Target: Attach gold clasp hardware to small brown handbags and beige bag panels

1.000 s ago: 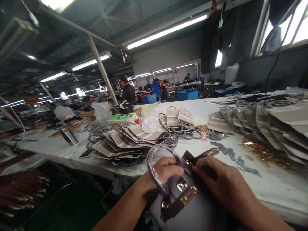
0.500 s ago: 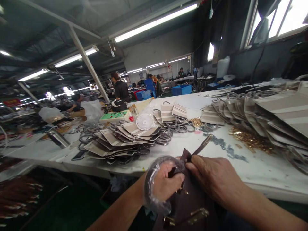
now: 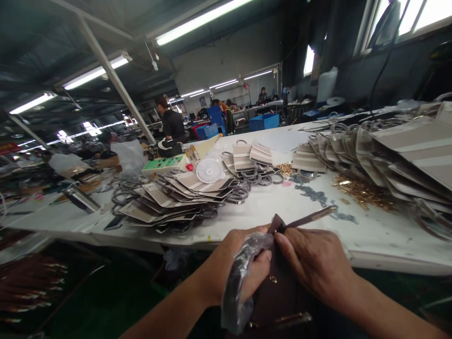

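Through my feed I see a long workshop hall under a dark ceiling [image 3: 38, 33]. A bright fluorescent tube [image 3: 201, 22] runs overhead at a slant, with a second tube light [image 3: 93, 73] and a third fixture [image 3: 33, 103] farther left. A slanting metal post [image 3: 113, 77] stands between the near tube and the left side. I make out a grey back wall [image 3: 226, 66], with thinner strip lights [image 3: 257, 74] glowing below it. On my right, daylight pours through a large framed window [image 3: 431, 14]; a narrow window [image 3: 309, 61] sits farther back. A white worktable [image 3: 384, 233] stretches across the foreground, above a dark green floor [image 3: 123, 282].
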{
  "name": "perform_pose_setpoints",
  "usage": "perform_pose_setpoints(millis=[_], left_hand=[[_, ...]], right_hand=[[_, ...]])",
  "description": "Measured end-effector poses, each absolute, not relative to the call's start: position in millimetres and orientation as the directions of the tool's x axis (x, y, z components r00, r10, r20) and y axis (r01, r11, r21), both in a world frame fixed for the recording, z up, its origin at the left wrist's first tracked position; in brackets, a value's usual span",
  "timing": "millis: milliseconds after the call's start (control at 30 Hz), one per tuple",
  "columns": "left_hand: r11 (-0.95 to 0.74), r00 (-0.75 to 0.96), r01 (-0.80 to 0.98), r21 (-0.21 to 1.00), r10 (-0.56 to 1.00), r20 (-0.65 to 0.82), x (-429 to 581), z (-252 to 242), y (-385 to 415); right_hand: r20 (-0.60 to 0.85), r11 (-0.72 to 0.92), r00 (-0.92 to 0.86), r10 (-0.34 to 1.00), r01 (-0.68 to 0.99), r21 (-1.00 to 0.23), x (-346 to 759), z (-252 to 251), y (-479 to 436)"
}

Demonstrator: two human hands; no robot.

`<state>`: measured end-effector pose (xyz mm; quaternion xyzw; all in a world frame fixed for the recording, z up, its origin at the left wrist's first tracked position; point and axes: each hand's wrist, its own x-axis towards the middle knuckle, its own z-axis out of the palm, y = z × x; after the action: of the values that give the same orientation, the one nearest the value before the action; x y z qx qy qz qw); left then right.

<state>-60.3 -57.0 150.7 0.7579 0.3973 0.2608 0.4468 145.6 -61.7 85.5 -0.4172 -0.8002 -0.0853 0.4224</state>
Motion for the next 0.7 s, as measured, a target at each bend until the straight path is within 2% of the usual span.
perform_pose_setpoints(millis=[133,267,333,400,467,633,700], left_hand=[[-0.251,0.587,0.344,0.905,0.81,0.001,-56.0,149.0,-42.7],[-0.075,0.754,0.261,0.963,0.638,-0.155,-57.0,145.9,-2.8],[0.029,0.805,0.251,0.968,0.55,-0.225,-58.7,145.2,17.6],[0.108,0.826,0.267,0.958,0.486,-0.285,-59.2,144.2,32.1],[0.156,0.844,0.275,0.949,0.434,-0.316,-57.1,142.4,39.8],[0.261,0.853,0.255,0.931,0.393,-0.344,-47.0,128.0,45.3],[0.339,0.836,0.213,0.916,0.422,-0.35,-45.9,113.9,48.6]], right_hand=[[0.686,0.583,-0.178,0.706,0.696,-0.42,142.9,78.2,-60.0],[0.363,0.378,-0.139,0.921,0.54,-0.752,156.6,78.5,-58.8],[0.215,0.232,-0.091,0.972,0.473,-0.85,167.8,82.6,-58.4],[0.156,0.134,0.008,0.988,0.47,-0.873,178.0,88.2,-57.4],[0.158,0.102,0.075,0.985,0.486,-0.868,184.8,93.2,-56.6],[0.016,0.025,-0.027,1.0,0.365,-0.931,187.4,90.9,-59.4],[-0.013,-0.014,0.003,1.0,0.36,-0.933,188.1,84.1,-60.2]])
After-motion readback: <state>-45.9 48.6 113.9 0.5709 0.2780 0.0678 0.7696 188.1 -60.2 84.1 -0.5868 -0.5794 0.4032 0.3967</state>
